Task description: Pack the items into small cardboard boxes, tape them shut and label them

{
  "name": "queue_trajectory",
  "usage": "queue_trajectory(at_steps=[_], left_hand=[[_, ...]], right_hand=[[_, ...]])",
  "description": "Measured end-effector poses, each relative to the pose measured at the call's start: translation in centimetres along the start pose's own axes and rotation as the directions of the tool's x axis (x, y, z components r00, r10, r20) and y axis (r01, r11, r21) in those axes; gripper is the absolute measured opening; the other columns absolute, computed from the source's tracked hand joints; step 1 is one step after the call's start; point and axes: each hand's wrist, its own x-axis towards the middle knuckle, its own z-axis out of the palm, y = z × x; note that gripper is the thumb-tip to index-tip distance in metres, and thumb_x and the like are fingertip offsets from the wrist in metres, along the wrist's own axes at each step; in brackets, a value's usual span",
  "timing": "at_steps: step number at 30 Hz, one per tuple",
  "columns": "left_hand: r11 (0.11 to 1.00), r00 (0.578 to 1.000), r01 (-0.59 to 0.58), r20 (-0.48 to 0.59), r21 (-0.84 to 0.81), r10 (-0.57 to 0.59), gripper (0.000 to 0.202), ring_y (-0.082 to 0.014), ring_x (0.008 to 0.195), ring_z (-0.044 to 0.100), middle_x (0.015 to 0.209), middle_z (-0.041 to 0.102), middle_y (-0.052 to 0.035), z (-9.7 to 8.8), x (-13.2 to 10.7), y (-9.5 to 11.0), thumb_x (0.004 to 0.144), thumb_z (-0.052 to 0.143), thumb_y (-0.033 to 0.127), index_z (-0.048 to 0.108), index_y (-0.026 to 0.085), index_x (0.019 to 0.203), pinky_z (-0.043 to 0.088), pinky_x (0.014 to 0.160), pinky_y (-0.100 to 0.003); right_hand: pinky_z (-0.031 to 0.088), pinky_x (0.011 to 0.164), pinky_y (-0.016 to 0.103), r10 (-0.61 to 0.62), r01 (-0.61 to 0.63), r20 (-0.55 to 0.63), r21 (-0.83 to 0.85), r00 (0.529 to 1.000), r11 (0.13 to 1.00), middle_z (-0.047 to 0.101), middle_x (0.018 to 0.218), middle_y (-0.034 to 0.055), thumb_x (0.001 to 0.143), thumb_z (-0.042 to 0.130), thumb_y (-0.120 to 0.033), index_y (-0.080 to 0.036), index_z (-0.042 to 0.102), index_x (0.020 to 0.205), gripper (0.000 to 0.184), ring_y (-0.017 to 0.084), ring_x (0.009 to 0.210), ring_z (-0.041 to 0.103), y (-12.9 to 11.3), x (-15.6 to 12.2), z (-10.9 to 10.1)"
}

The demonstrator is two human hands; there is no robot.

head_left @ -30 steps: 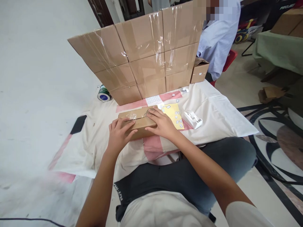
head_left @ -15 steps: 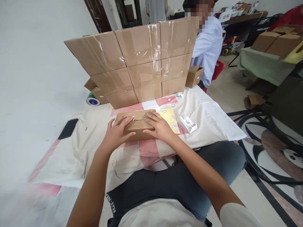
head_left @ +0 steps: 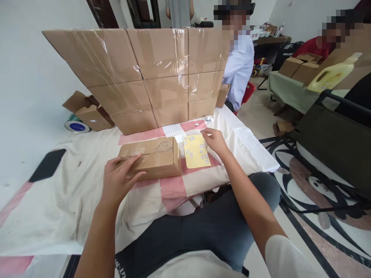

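A closed cardboard box (head_left: 155, 168) lies on the cloth in front of me, with a dark hatched patch drawn on its top by the seam. My left hand (head_left: 120, 173) grips its left end, fingers over the top and thumb along the near side. To the right lies a yellow sheet (head_left: 197, 160) dotted with small outlined paper labels. Past its far right corner, my right hand (head_left: 213, 139) has thumb and forefinger pinched on a small paper label (head_left: 202, 131). A white tape dispenser (head_left: 215, 155) is mostly covered by that hand and wrist.
A wall of taped cardboard boxes (head_left: 165, 58) rises across the table's back. A patterned sheet (head_left: 172, 129) lies before it. Left are an open box (head_left: 95, 116), a tape roll (head_left: 77, 126) and a black phone (head_left: 48, 165). A person in a light shirt (head_left: 240, 65) sits behind.
My right hand has left the box top and moved right, beyond the yellow sheet, to the small label. My left hand stays on the box. The view has turned to the right.
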Motion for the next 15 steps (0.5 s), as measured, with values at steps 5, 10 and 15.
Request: queue_trajectory(at_steps=[5, 10, 15], left_hand=[[0.998, 0.993, 0.034, -0.111, -0.058, -0.040, 0.060, -0.0346, 0.110, 0.054, 0.125, 0.071, -0.0073, 1.0, -1.5, 0.1, 0.089, 0.074, 0.044, 0.055, 0.035, 0.145, 0.044, 0.102, -0.052], [0.996, 0.987, 0.072, -0.141, -0.052, -0.079, 0.056, -0.0341, 0.110, 0.056, 0.122, 0.073, -0.0065, 1.9, -1.0, 0.9, 0.088, 0.077, 0.041, 0.058, 0.034, 0.141, 0.044, 0.102, -0.053], [0.997, 0.987, 0.057, -0.146, -0.041, -0.063, 0.056, -0.0342, 0.108, 0.057, 0.119, 0.075, -0.0056, 2.1, -0.9, 0.5, 0.088, 0.077, 0.040, 0.058, 0.036, 0.141, 0.046, 0.099, -0.054]], right_hand=[[0.053, 0.102, 0.042, 0.094, -0.051, 0.217, -0.196, 0.972, 0.979, 0.074, 0.125, 0.0135, 0.095, 0.057, -0.015, -0.017, 0.075, 0.118, 0.029, 0.029, 0.118, 0.068, 0.1, 5.3, 2.6], [0.053, 0.099, 0.047, 0.109, 0.003, 0.348, -0.307, 0.931, 0.952, 0.069, 0.120, 0.0163, 0.089, 0.063, -0.007, -0.021, 0.080, 0.107, 0.028, 0.032, 0.117, 0.064, -0.7, 7.2, 7.0], [0.051, 0.103, 0.042, -0.022, 0.130, 0.383, -0.259, 0.924, 0.957, 0.064, 0.124, 0.0120, 0.097, 0.062, -0.020, -0.024, 0.078, 0.119, 0.027, 0.027, 0.120, 0.058, 0.1, 5.3, 8.2]])
